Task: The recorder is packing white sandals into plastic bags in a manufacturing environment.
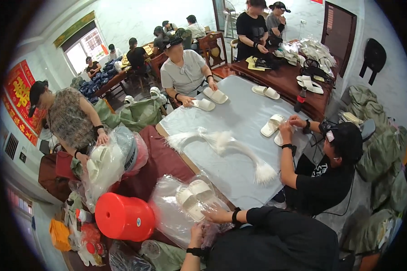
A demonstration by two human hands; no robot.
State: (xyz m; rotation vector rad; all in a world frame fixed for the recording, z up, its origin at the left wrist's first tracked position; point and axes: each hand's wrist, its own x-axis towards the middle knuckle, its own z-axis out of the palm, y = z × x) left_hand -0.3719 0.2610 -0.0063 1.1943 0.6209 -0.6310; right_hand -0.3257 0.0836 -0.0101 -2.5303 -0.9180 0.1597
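Right hand (pixel 216 214) touches slippers (pixel 192 198) near table edge (pixel 185 158), open white cloth (pixel 212 167) beyond.

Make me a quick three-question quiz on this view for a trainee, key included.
1. Multiple choice: what is the camera wearer's right hand touching?
A) a dark bottle
B) a cream slipper
C) a wooden chair

2. True or false: the bundle of white strands lies on the brown table at the back.

3. Count: how many slippers lie before the seated person in the pale top across the table?

Key:
1. B
2. False; the white strands lie on the pale-covered table.
3. Two
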